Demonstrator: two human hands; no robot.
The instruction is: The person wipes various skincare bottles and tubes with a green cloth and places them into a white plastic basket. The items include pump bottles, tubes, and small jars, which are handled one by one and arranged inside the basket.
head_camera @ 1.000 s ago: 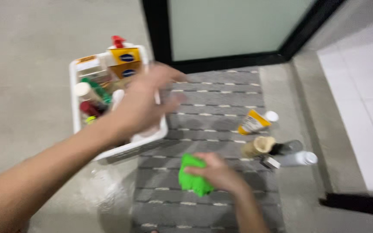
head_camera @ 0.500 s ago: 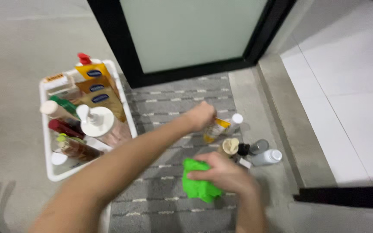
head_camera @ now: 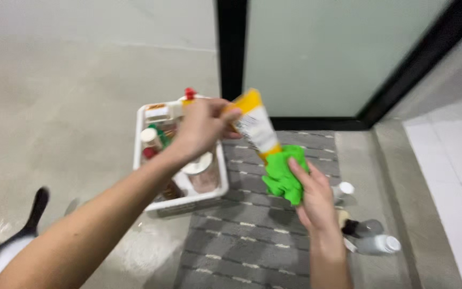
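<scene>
Glossy yellow-and-white plastic tube, soft fuzzy bright green cloth, smooth white plastic basket, ribbed grey woven mat, matt speckled concrete floor, frosted glass door panel in black frame

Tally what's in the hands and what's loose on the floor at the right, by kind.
Yellow tube, in left hand: 1
Green cloth, in right hand: 1
Loose bottles at right: 3 clear; more may be hidden
Total: 5
</scene>
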